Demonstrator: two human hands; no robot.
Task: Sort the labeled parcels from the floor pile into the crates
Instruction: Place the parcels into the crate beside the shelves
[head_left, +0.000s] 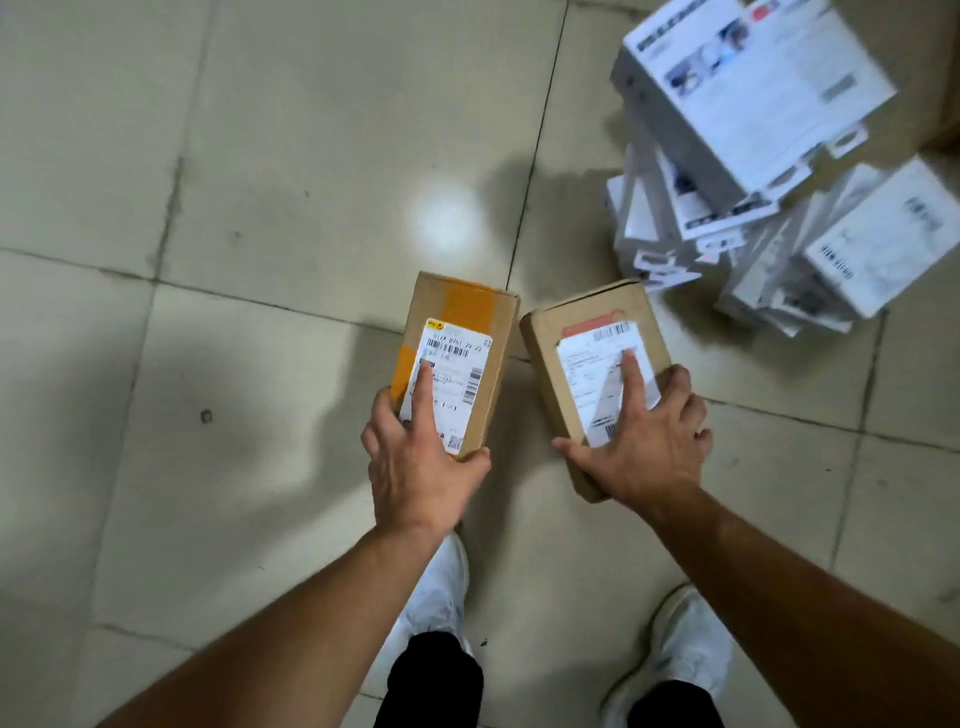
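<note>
I hold two small brown cardboard parcels above the tiled floor, label side up. My left hand (421, 457) grips the near end of the parcel with orange tape (467, 332), index finger lying along its white barcode label. My right hand (649, 441) grips the near end of the plain brown parcel (587, 322), index finger stretched over its white label with a red strip. The two parcels almost touch at their far corners. No crate is in view.
A heap of white retail boxes (753, 156) lies on the floor at the upper right. My two white shoes (441, 587) stand below the parcels. Beige floor tiles (260, 182) with dark grout lines fill the left and centre.
</note>
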